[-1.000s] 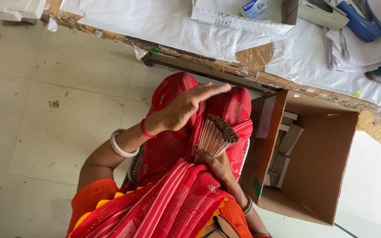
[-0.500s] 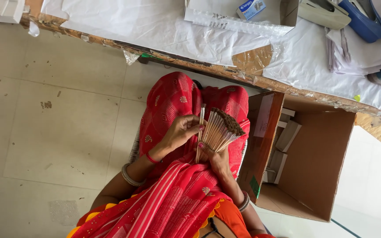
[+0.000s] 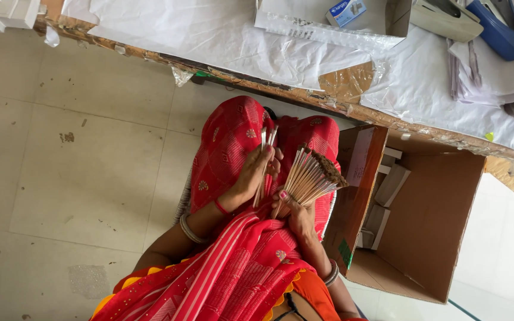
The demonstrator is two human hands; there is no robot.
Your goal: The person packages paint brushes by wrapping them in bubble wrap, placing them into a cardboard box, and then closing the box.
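In the middle of the frame the person sits with a red patterned cloth (image 3: 233, 137) over the lap. The right hand (image 3: 295, 208) is closed around the lower end of a thick bundle of thin sticks (image 3: 313, 175), which fans out toward the upper right. The left hand (image 3: 257, 172) is just beside it, a little to the left, and its fingers pinch a few separate sticks (image 3: 267, 142) that point up toward the top of the frame. The two hands are almost touching each other.

The risks, as I judge them, come mostly from the grip. The bundle is held only at one end and the sticks spread wide at the other, so if the right hand loosens, the outer sticks can slide out and fall on the lap or on the tiled floor (image 3: 78, 166) at the left. The few sticks in the left hand are held only by the fingertips; a small turn of the wrist can let one slip. The sticks look thin, so pressing them too hard may bend or break them.

At the right of the frame an open cardboard box (image 3: 435, 226) stands close to the knee, with small pale boxes (image 3: 391, 184) inside. The bench (image 3: 304, 95) across the top carries white paper. A wide movement of the right elbow can strike the box flap.
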